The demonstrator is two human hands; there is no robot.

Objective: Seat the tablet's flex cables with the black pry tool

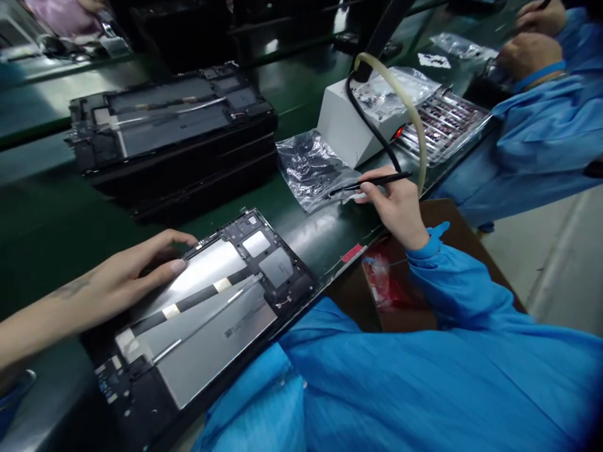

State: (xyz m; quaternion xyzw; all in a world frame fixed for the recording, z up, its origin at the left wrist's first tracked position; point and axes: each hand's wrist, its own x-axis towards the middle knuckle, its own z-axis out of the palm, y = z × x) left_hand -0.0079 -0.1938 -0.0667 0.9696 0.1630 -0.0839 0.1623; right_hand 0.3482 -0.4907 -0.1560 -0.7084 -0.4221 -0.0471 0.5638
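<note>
— Where does the opened tablet [198, 314] lie against your hands?

— It lies flat at the near edge of the green bench [42, 213], right in front of you. Your left hand [127, 276] rests on its upper left corner, fingers stretched out flat and the thumb pressed on the silver plate; you pin it rather than clasp it. Your right hand [398, 204] is well apart from it, over to the right, pinched shut on black tweezers [370, 183].

— And where do the tweezers point?

— To the left, with their tips on the clear plastic bag [311, 166] just beside the white box [351, 125].

— How does the tablet look?

— Its back is off. You see two large silver plates split by a dark strip with pale tape patches, two small metal shields near the far corner, and a black frame around it all. It sits skewed, long side running from near left to far right.

— Anything else about you?

— A stack of like tablets [169, 132] lies further back, and a co-worker's hands [527, 44] work at the far right.
</note>
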